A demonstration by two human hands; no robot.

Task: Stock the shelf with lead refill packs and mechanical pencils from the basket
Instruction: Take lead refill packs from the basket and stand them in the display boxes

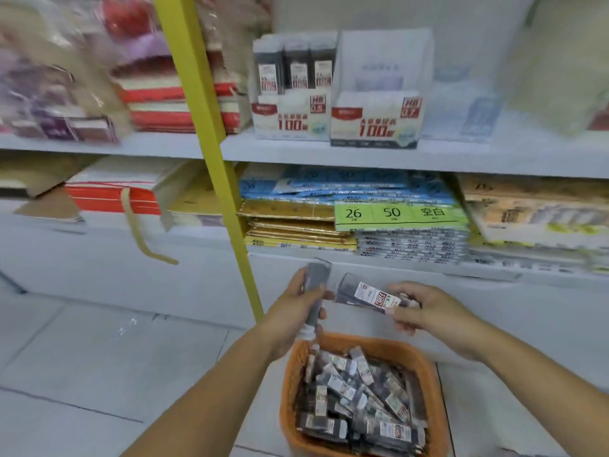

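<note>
A slim dark plastic lead refill pack (317, 278) stands nearly upright in the left hand (296, 303), whose fingers and thumb are wrapped round its lower half. A second, clear lead refill pack with a white and red label (365, 293) lies slanted in the right hand (425, 308), pinched at its right end between thumb and fingertips. Both are held in the lower middle of the frame, just above the orange woven plastic basket (436, 400). That one-ended pinch is the weak point: I judge the labelled pack could pivot and drop, either back onto the heap of loose refill packs (356, 400) or onto the pale tiled floor (99, 357). The likelier slip is sorting. The white cardboard display box marked HB 0.5 (290, 118) and the white cardboard display box marked HB 0.7 (375, 123) stand side by side on the white upper shelf (461, 153), and a misread grade would put a pack in the wrong one. The 0.7 box looks unfilled and so probably light, so a firm push might shove it backwards. The print on the held label is too blurred to read with confidence. The dark pack shows no label, and whether the two packs touch at their upper ends is unclear. The basket's near edge is cut off at the bottom of the frame, I can make out no mechanical pencils in it, and the upper left of the frame is smeared.
</note>
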